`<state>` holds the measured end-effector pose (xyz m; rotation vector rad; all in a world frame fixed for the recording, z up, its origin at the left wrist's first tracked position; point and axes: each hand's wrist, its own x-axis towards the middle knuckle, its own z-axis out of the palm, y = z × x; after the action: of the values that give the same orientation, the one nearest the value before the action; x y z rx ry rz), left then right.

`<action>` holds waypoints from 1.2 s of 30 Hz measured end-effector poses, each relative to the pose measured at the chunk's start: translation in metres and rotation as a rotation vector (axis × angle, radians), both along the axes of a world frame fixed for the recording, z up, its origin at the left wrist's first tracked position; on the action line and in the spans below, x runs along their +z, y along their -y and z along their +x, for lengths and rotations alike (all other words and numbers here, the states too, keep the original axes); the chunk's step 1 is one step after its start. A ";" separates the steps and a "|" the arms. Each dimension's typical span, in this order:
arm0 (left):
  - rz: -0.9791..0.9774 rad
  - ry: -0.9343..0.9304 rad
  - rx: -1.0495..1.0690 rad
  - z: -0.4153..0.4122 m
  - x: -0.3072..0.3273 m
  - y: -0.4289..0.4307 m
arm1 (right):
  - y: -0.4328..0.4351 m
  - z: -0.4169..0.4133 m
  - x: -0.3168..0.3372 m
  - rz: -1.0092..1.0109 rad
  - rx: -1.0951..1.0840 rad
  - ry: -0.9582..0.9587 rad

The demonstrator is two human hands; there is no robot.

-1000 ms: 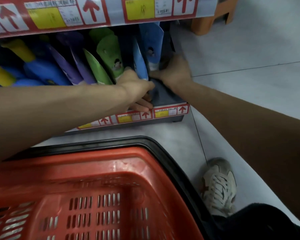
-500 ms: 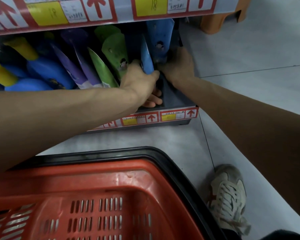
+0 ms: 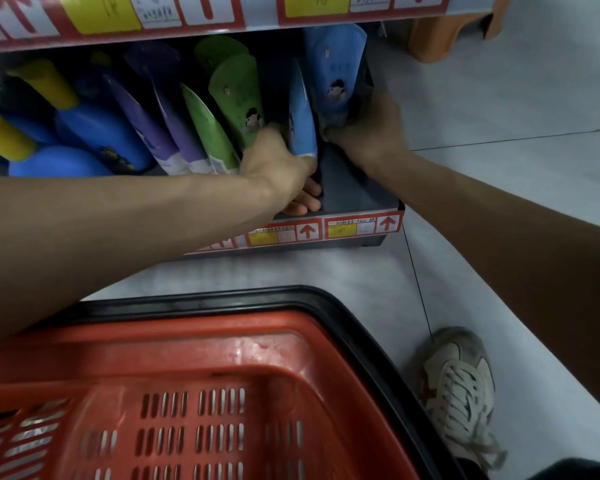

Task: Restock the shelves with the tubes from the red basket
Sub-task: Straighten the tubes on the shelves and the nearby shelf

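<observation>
On the bottom shelf [image 3: 357, 202], my left hand [image 3: 281, 171] grips the lower end of a narrow light blue tube [image 3: 300, 119] that stands edge-on. My right hand [image 3: 368, 129] holds the base of a wider light blue tube [image 3: 336, 67] at the shelf's right end. Green tubes [image 3: 232, 95] and purple tubes [image 3: 153, 123] lean in rows to the left. The red basket [image 3: 194, 358] with a black rim sits on the floor in front of me; the part of its inside that shows holds no tubes.
Blue bottles with yellow caps [image 3: 49, 112] fill the shelf's left side. An upper shelf edge with red price labels [image 3: 187, 12] overhangs the tubes. An orange stool [image 3: 451, 29] stands on the tiled floor at the back right. A white sneaker [image 3: 461, 386] is beside the basket.
The narrow blue tube has been stood more upright beside the wide one. My left hand has slid up round its base, and my right hand has stayed at the wide tube.
</observation>
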<state>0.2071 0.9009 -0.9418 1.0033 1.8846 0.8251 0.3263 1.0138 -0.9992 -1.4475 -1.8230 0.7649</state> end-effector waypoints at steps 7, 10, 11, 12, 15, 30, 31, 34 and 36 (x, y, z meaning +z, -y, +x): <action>0.018 -0.023 0.028 -0.002 -0.007 -0.002 | 0.003 -0.013 -0.002 0.052 -0.022 0.070; 0.012 -0.016 0.031 -0.003 -0.008 -0.002 | 0.002 -0.016 0.002 0.067 -0.006 0.093; 0.012 -0.016 0.029 -0.004 -0.008 -0.002 | 0.001 -0.016 0.003 0.070 0.002 0.091; 0.011 -0.016 0.027 -0.005 -0.008 -0.002 | 0.000 -0.016 0.004 0.068 0.001 0.095; 0.002 -0.010 0.020 -0.006 -0.008 -0.002 | -0.003 -0.017 0.005 0.066 -0.001 0.096; 0.018 -0.008 -0.110 -0.007 -0.012 0.003 | 0.034 0.002 0.017 -0.057 -0.116 0.094; 0.017 -0.010 -0.110 -0.007 -0.013 0.003 | 0.044 0.006 0.017 -0.069 -0.116 0.075; 0.033 -0.022 -0.089 -0.005 -0.014 0.003 | 0.075 0.006 0.017 -0.104 -0.043 -0.018; 0.058 -0.046 -0.068 -0.002 -0.014 0.002 | 0.089 0.001 0.017 -0.130 0.014 -0.093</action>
<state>0.2048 0.8986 -0.9554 1.1240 1.8637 0.8276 0.3273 0.9250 -0.9819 -1.4566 -1.7418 0.9578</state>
